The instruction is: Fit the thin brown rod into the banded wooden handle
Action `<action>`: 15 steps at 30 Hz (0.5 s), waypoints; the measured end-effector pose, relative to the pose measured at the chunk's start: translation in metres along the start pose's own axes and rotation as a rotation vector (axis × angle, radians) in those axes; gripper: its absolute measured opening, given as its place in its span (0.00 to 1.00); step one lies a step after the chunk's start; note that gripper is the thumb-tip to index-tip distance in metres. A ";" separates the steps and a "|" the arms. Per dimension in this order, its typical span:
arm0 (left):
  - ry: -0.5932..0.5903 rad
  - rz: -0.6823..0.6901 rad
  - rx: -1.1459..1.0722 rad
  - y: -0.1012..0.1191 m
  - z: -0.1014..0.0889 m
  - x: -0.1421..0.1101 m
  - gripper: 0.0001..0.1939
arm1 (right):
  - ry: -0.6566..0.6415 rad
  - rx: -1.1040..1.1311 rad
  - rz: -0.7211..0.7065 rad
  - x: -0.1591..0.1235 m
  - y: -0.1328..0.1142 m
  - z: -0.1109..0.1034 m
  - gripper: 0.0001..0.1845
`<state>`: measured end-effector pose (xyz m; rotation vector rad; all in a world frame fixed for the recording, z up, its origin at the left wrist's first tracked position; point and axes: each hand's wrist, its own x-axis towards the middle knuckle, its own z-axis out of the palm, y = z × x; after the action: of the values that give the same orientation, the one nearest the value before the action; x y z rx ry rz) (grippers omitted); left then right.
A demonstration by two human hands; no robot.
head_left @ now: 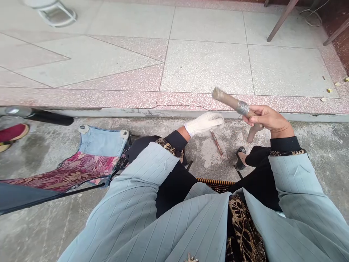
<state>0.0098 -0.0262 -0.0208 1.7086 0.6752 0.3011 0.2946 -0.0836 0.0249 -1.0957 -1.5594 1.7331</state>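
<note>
My right hand (269, 118), bare, is closed around a thick wooden stick (227, 99) held slantwise above the step's edge. Silvery wire (242, 107) is wound round the stick just beside my fingers. Below the fingers a short stubby piece of wood (254, 134) juts down; whether it is a branch of the same stick I cannot tell. My left hand (205, 123) wears a white knit glove, and its fingers are pressed together left of the stick, apart from it. Anything in them is hidden. A thin reddish-brown stick (217, 143) lies on the concrete just below the glove.
A tiled step (131, 103) runs across in front of me. At the left are a folding fabric chair (92, 154), a black tube with a silvery end (40, 114) and a person's red shoe (13, 133). A white stool (56, 12) and wooden furniture legs (282, 20) stand farther back.
</note>
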 end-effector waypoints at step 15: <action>-0.268 0.070 0.169 0.000 0.007 -0.002 0.15 | -0.698 -0.529 0.406 0.021 0.023 0.022 0.17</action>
<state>0.0122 -0.0326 -0.0219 1.8943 0.4545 0.0617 0.2678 -0.0819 -0.0021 -1.1717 -2.4641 2.1903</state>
